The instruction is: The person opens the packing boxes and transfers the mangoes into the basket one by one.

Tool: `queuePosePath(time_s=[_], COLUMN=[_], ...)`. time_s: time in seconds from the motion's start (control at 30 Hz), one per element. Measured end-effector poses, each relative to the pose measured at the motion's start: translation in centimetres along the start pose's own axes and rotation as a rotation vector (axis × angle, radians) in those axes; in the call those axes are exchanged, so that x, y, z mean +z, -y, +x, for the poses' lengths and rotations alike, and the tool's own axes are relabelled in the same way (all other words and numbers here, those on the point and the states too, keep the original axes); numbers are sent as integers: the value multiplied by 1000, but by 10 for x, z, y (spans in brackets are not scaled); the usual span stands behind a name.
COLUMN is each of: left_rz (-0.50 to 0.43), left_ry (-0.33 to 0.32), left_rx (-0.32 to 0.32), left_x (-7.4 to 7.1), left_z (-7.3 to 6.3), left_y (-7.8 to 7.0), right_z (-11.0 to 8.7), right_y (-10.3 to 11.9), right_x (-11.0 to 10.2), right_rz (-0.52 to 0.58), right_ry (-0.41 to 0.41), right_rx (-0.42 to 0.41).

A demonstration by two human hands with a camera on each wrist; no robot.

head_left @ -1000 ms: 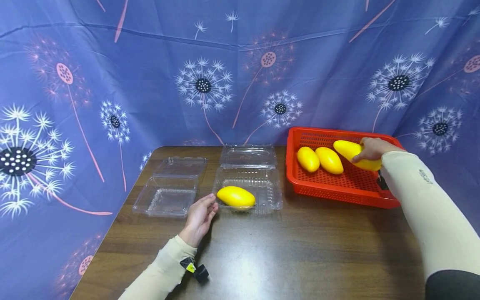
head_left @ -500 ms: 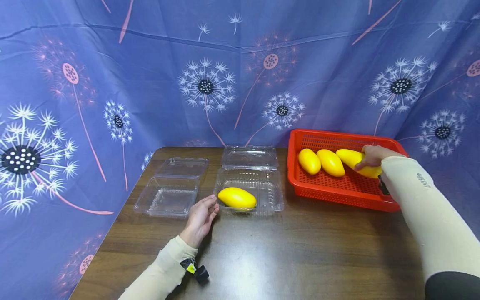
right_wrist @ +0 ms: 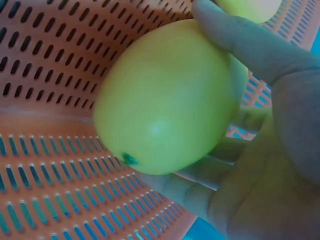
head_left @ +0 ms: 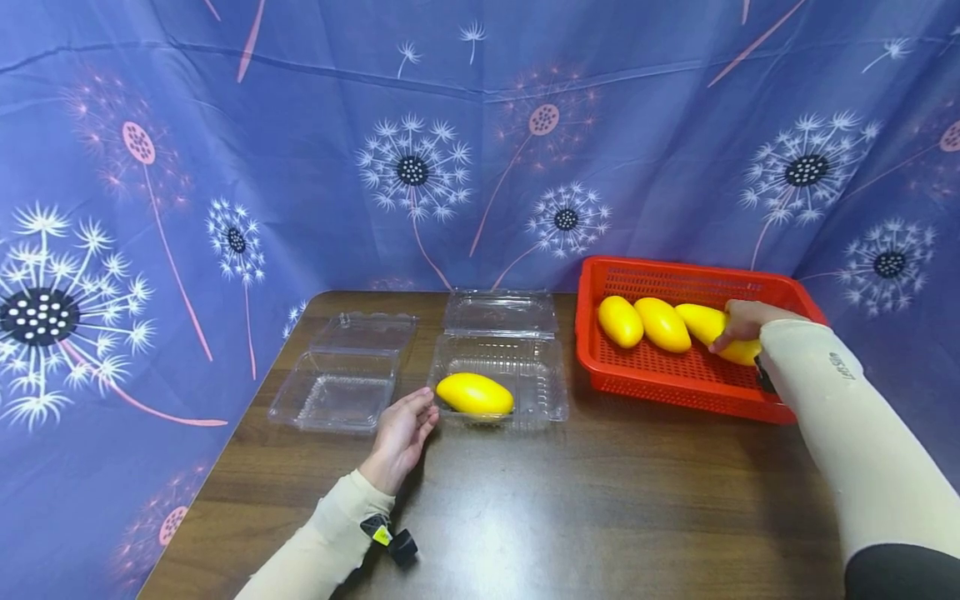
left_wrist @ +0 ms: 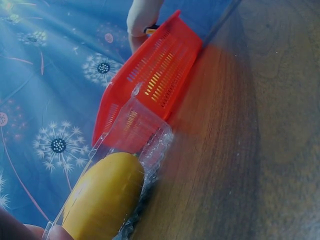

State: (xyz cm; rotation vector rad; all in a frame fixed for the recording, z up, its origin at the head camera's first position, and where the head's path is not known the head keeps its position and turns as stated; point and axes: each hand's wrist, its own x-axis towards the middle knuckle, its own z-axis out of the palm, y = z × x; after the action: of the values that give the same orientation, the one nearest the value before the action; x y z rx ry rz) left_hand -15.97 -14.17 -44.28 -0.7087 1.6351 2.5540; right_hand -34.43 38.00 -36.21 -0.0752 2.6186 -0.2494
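Observation:
My right hand [head_left: 744, 323] grips a yellow mango [head_left: 699, 320] low in the red basket [head_left: 675, 398]. In the right wrist view the thumb lies over this mango [right_wrist: 165, 100], with the other fingers beneath and behind it. Two more mangoes, one at the left [head_left: 620, 321] and one in the middle [head_left: 663, 325], lie beside it in the basket. My left hand [head_left: 401, 437] pinches the near left rim of an open clear plastic clamshell box [head_left: 536, 383]. One mango [head_left: 475, 393] lies along the near side of that box; the left wrist view shows it close to the thumb.
Left of the box, a second clear clamshell box [head_left: 341, 387] lies open with its lid folded back. Everything stands on a brown wooden table [head_left: 600, 500]. A blue dandelion-patterned cloth [head_left: 480, 167] hangs right behind the table.
My right hand has lowered its mango in the basket, so it now lies nearly level with the other two. The left hand and its box have stayed in place.

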Motion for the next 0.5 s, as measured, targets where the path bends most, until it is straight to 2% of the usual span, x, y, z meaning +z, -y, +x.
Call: queuePosePath(time_s=[0.13,0.37,0.5], left_rz=[-2,-13,-21], left_ry=[2,13,18], left_rx=[1,1,4], left_x=[0,0,0], left_z=[0,0,-1], left_y=[0,0,-1], right_z=[1,-1,-2], right_y=[-2,-2,-2], right_x=[2,2,2], right_rz=[-3,-48,-41], right_ry=[24,-19,-5], right_rx=[14,-55,-46])
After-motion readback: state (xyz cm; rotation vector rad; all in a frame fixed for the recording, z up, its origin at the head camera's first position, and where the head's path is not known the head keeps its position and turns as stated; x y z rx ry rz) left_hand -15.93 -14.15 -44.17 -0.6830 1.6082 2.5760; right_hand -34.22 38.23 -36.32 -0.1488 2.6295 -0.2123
